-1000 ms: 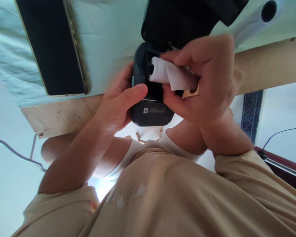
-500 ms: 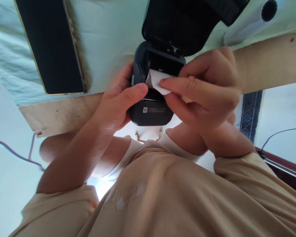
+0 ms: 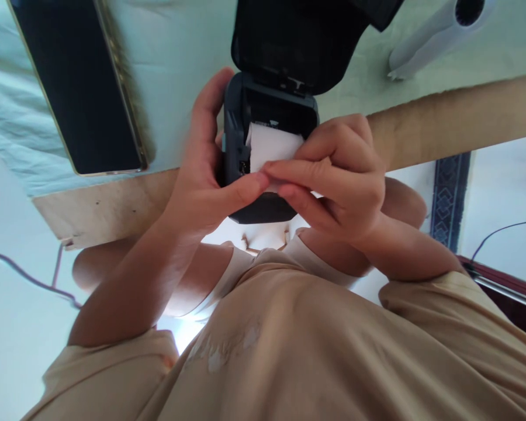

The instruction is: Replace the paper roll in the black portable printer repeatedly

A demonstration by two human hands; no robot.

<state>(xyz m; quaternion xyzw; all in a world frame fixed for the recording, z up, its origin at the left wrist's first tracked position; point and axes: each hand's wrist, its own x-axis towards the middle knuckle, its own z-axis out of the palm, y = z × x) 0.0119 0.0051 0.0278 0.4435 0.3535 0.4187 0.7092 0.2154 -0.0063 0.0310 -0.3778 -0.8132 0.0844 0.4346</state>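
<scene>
The tan shirt [image 3: 289, 339] is closest, with worn, pale patches on its front. Past it are the white shorts [image 3: 217, 280] and bare legs [image 3: 335, 251]. Above the legs, the two hands meet at a small black machine [image 3: 263, 211]. The left hand [image 3: 208, 181] holds it from the left side: its fingers curl around that side and its thumb reaches over the near part. The right hand [image 3: 337, 175] comes in from the right, with its thumb and pointing finger pinching the white paper [image 3: 272, 146]. The paper is in the open middle of the machine, and its near end is under the fingertips. The left thumb tip is right by the right pointing finger; I cannot tell if they touch. Behind them is the edge of a wooden board [image 3: 456, 114], with a pale green cloth [image 3: 179, 47] on top. The machine's black lid [image 3: 289, 47] is flipped open, away from the body. A dark phone [image 3: 72, 82] lies on the cloth at the left, and a white roll [image 3: 433, 38] is at the far right.
</scene>
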